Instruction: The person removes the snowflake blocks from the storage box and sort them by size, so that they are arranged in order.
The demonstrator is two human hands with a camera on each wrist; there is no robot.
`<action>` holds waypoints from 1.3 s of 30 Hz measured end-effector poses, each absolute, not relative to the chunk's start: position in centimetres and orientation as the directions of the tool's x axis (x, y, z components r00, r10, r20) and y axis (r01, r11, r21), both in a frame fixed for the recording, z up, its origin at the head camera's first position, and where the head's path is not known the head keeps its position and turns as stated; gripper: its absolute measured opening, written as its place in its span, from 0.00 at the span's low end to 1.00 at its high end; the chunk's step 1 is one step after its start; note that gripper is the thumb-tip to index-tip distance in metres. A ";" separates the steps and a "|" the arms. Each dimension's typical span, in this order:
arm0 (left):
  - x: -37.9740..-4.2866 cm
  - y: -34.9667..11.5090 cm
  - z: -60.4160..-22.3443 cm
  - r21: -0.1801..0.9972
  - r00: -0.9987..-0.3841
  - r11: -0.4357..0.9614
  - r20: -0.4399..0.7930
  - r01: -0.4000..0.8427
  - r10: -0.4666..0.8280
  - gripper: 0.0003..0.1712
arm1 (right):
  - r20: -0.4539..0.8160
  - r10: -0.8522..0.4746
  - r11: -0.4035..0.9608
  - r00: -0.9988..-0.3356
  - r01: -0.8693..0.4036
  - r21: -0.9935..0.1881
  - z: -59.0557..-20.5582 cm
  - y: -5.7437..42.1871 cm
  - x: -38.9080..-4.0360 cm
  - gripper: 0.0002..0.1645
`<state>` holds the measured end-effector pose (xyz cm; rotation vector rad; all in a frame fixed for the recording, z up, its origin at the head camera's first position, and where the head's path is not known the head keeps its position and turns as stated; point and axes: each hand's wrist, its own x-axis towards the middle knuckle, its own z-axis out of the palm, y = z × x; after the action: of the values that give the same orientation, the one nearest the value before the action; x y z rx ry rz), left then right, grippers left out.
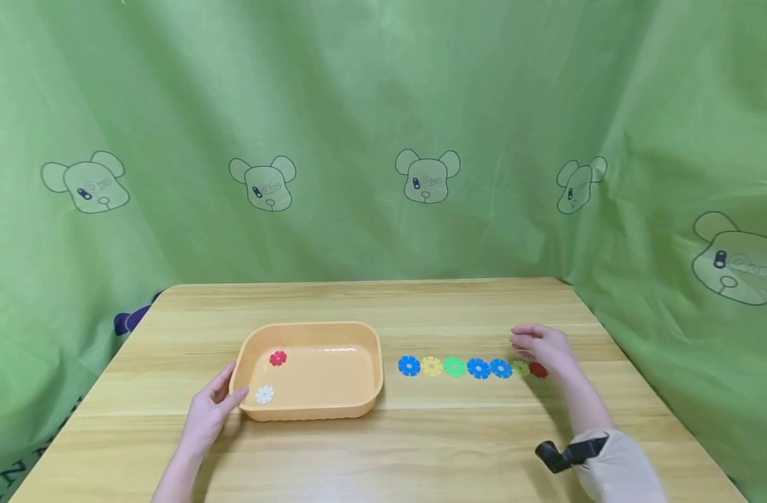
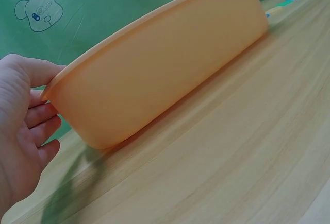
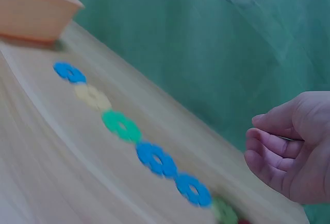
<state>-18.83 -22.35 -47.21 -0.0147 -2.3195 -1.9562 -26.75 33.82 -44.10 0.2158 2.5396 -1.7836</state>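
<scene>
An orange plastic basin stands on the wooden table, a red snowflake disc and a white snowflake disc inside it. My left hand grips its left rim, thumb on top and fingers beneath the edge outside. To the basin's right, several snowflake discs lie in a row: blue, yellow, green, two blue, light green and red. My right hand hovers above the row's right end, fingers loosely bent with nothing between them.
The wooden table has its far edge close to a green curtain printed with bear heads. Curtain also hangs along both sides. A black strap wraps the right wrist, and a purple object shows beyond the left edge.
</scene>
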 end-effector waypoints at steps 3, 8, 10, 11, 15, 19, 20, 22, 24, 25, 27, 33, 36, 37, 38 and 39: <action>-18.8 -22.4 -47.2 0.982 -0.994 0.169 0.092 0.081 -0.057 0.37 | -0.071 0.061 0.319 -0.996 0.087 -0.944 -41.8 30.7 -26.0 0.29; -18.8 -22.3 -47.2 0.982 -0.994 0.169 0.091 0.080 -0.055 0.37 | -0.038 -0.002 0.268 -0.999 0.036 -0.963 -40.4 27.3 -25.9 0.25; -18.8 -22.3 -47.2 0.982 -0.994 0.170 0.090 0.080 -0.055 0.37 | -0.030 -0.023 0.272 -0.999 0.023 -0.962 -40.2 26.2 -25.9 0.23; -18.8 -22.4 -47.2 0.983 -0.994 0.168 0.090 0.080 -0.055 0.37 | -0.026 -0.032 0.273 -0.999 0.016 -0.962 -40.2 25.6 -26.0 0.22; -18.8 -22.4 -47.2 0.983 -0.995 0.166 0.088 0.078 -0.052 0.38 | -0.029 -0.065 0.253 -0.997 0.012 -0.967 -40.1 23.0 -26.2 0.21; -18.8 -22.5 -47.1 0.983 -0.995 0.169 0.081 0.071 -0.055 0.38 | -0.035 -0.103 0.208 -0.994 0.013 -0.978 -40.1 20.2 -26.4 0.21; -18.8 -22.5 -47.1 0.983 -0.995 0.170 0.080 0.070 -0.055 0.38 | -0.031 -0.117 0.206 -0.993 0.006 -0.979 -40.1 19.5 -26.4 0.21; -18.9 -22.5 -47.1 0.984 -0.995 0.168 0.078 0.067 -0.058 0.38 | -0.031 -0.143 0.206 -0.989 0.001 -0.979 -40.1 18.1 -26.3 0.21; -18.9 -22.5 -47.2 0.984 -0.995 0.165 0.077 0.066 -0.058 0.38 | -0.034 -0.168 0.208 -0.985 -0.002 -0.978 -40.2 16.6 -26.3 0.20; -19.0 -22.5 -47.3 0.984 -0.995 0.163 0.077 0.066 -0.060 0.38 | -0.035 -0.179 0.208 -0.983 -0.003 -0.978 -40.2 15.8 -26.3 0.20; -18.9 -22.5 -47.3 0.985 -0.995 0.161 0.078 0.067 -0.062 0.38 | -0.031 -0.203 0.210 -0.979 -0.013 -0.978 -40.3 14.2 -26.3 0.18; -18.8 -22.4 -47.0 0.983 -0.995 0.171 0.079 0.069 -0.054 0.38 | -0.025 -0.285 0.194 -0.958 -0.031 -0.981 -40.3 10.3 -26.4 0.17; -18.9 -22.5 -47.0 0.982 -0.996 0.177 0.078 0.068 -0.052 0.38 | -0.045 -0.318 0.184 -0.947 -0.016 -0.983 -40.2 8.7 -26.5 0.18; -18.9 -22.5 -47.0 0.981 -0.995 0.180 0.080 0.069 -0.052 0.38 | -0.050 -0.331 0.184 -0.942 -0.012 -0.983 -40.2 8.2 -26.5 0.17; -18.9 -22.5 -47.0 0.981 -0.995 0.180 0.080 0.069 -0.054 0.38 | -0.059 -0.338 0.186 -0.939 -0.005 -0.983 -40.3 7.7 -26.6 0.17; -18.9 -22.5 -47.1 0.981 -0.995 0.179 0.080 0.069 -0.055 0.38 | -0.063 -0.347 0.182 -0.936 -0.001 -0.983 -40.3 7.2 -26.7 0.17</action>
<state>-18.94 -22.51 -47.08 -0.0146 -2.3361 -1.9527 -26.66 7.17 -40.31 -0.3328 2.1886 -1.8207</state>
